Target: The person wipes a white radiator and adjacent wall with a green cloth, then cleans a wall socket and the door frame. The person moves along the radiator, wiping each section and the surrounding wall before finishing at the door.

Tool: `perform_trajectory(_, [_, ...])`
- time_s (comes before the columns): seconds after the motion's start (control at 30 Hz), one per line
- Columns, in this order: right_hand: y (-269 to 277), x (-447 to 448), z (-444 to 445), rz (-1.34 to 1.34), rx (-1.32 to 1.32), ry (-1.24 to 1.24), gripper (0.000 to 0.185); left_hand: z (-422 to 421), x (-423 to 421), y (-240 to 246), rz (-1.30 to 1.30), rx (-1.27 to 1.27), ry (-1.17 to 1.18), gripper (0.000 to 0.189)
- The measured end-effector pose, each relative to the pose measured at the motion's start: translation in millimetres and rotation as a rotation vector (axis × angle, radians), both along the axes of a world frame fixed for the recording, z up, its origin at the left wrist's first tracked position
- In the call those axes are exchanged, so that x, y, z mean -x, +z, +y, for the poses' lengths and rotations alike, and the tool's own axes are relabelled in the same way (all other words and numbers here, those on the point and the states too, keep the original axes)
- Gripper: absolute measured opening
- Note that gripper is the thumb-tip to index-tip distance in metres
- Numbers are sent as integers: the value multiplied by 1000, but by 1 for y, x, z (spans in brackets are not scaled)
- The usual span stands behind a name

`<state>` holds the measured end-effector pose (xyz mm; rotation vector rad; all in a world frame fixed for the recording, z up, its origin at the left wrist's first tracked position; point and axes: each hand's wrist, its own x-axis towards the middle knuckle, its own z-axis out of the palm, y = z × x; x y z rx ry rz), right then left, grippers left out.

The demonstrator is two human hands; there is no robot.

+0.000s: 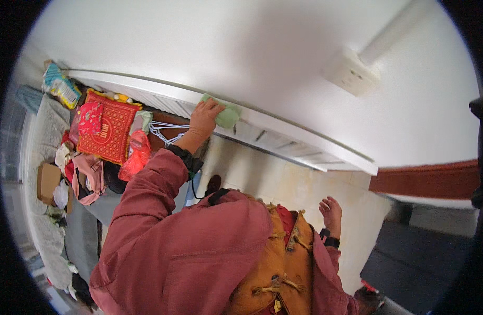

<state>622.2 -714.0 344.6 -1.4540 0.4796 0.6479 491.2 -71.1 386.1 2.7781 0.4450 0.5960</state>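
Note:
My left hand (pixel 204 120) presses a light green cloth (pixel 229 117) onto the top edge of a white slatted radiator (pixel 288 130) that runs along the wall. Part of the cloth lies under the fingers, and a flap hangs toward the radiator's front. At my other side, my right hand (pixel 331 212) hangs low over the pale floor tiles (pixel 296 177). Nothing is in it, and its fingers are slightly apart and bent. It touches neither the radiator nor the wall.
Left of the radiator, a red patterned cushion (pixel 115 138), a red plastic bag (pixel 137 153), white clothes hangers (pixel 164 130) and a cardboard box (pixel 48 183) are piled up. A socket box (pixel 351 75) juts from the white wall (pixel 186 43). Dark seating (pixel 414 252) stands at right.

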Motion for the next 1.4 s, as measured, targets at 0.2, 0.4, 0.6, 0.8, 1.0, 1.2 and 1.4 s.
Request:
perform_trajectory(0.2, [-11, -13, -57, 35, 50, -52, 37, -90, -48, -6, -51, -37, -89, 49])
perform_trajectory(0.4, [-19, -15, -120, 48, 41, -106, 35, -179, -94, -6, -60, -45, -178, 52])
perform_trajectory(0.6, [-29, 1, -186, 54, 32, -179, 34, -263, -140, -7, -91, -43, -290, 52])
perform_trajectory(0.8, [-36, 27, -236, 63, 69, -259, 33, -321, -186, -20, -34, -33, -368, 50])
perform_trajectory(1.0, [-32, 43, -242, 7, 53, -291, 33, -379, -219, -25, -30, -124, -481, 47])
perform_trajectory(1.2, [-18, 37, -217, 3, 62, -286, 32, -360, -214, -25, 39, -39, -572, 44])
perform_trajectory(1.4, [-6, 31, -187, -24, 87, -271, 33, -264, -145, -21, 98, -65, -402, 47])
